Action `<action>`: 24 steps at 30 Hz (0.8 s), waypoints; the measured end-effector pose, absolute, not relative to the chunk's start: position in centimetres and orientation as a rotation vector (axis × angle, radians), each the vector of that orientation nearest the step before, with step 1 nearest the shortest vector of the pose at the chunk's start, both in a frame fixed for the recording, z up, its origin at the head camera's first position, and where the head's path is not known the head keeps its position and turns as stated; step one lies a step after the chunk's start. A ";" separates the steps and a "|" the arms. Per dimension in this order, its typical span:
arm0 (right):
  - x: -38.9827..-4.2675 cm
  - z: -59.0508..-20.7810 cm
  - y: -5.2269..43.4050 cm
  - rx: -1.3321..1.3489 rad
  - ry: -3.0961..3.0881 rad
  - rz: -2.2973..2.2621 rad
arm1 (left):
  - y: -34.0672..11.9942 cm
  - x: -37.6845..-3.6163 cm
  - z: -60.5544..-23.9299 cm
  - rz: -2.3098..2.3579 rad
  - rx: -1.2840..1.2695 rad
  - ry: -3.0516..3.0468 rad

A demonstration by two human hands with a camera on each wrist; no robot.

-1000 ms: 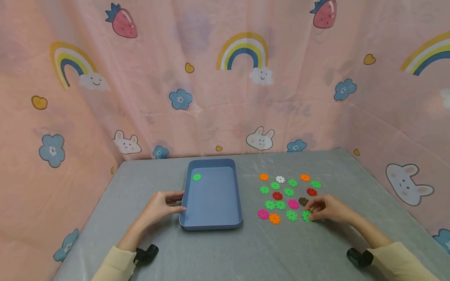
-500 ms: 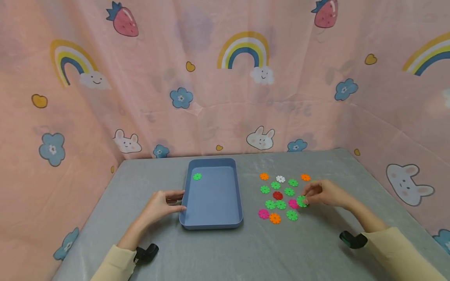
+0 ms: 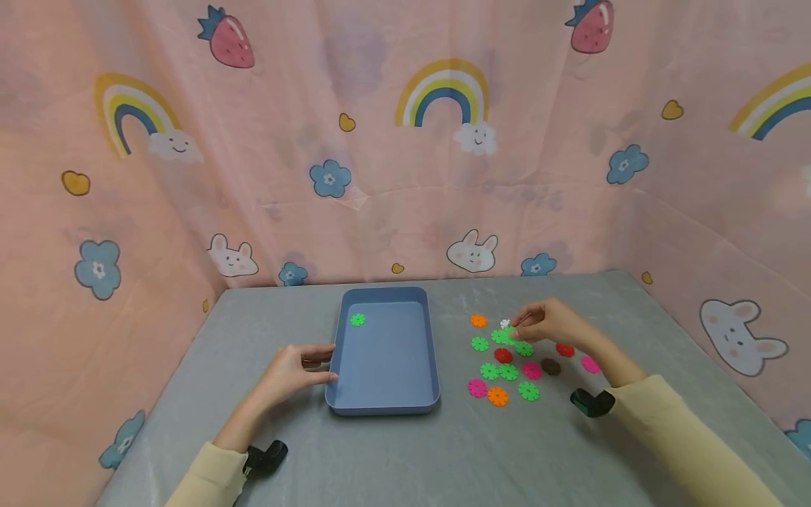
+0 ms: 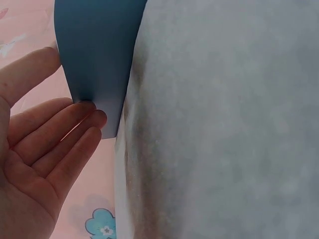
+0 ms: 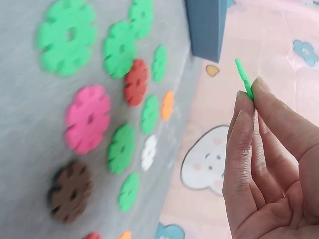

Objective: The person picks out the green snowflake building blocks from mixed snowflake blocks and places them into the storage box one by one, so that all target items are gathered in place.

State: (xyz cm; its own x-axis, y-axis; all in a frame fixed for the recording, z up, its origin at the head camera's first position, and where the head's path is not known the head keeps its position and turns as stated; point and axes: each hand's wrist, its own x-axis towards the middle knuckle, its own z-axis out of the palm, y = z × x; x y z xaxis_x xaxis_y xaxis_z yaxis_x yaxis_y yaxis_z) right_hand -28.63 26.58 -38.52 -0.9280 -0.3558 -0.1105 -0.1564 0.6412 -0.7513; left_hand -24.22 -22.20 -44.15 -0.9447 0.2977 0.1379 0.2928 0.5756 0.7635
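Note:
A blue tray (image 3: 434, 352) sits mid-table with one green snowflake disc (image 3: 357, 320) in its far left corner. My left hand (image 3: 298, 367) rests against the tray's left wall (image 4: 94, 50), its fingers (image 4: 75, 129) nearly straight. To the right of the tray lie several green, orange, pink, red, brown and white discs (image 3: 503, 370) on the grey table. My right hand (image 3: 516, 329) hovers over the far part of that group. In the right wrist view its thumb and fingers (image 5: 249, 129) pinch a green disc (image 5: 243, 77) edge-on, clear of the table.
Pink cartoon-print curtains (image 3: 405, 176) wall in the grey table (image 3: 393, 458) on three sides. The tray's corner (image 5: 207, 25) shows beyond the loose discs in the right wrist view. Black wrist mounts (image 3: 592, 403) sit at both cuffs.
My right hand picked a green disc from the near right of the group, lifted it and carried it left and farther away. The left hand stayed on the tray.

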 end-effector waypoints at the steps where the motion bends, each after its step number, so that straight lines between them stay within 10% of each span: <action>1: -28.8 -38.4 26.3 -0.412 2.612 -1.163 | -22.2 -24.2 -44.1 1.348 0.524 2.783; 24: -33.1 -36.5 18.1 -0.468 2.536 -1.177 | -22.2 -24.1 -43.9 1.364 0.512 2.769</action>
State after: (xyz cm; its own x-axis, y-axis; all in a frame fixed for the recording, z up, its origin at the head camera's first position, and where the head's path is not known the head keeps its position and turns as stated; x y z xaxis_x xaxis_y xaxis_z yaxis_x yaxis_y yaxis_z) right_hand -33.09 18.06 -36.53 -0.8999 -0.4141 -0.1367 -0.1631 0.6102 -0.7753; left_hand -24.15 -22.17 -43.85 -0.9464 0.2954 0.1309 0.2838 0.5664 0.7737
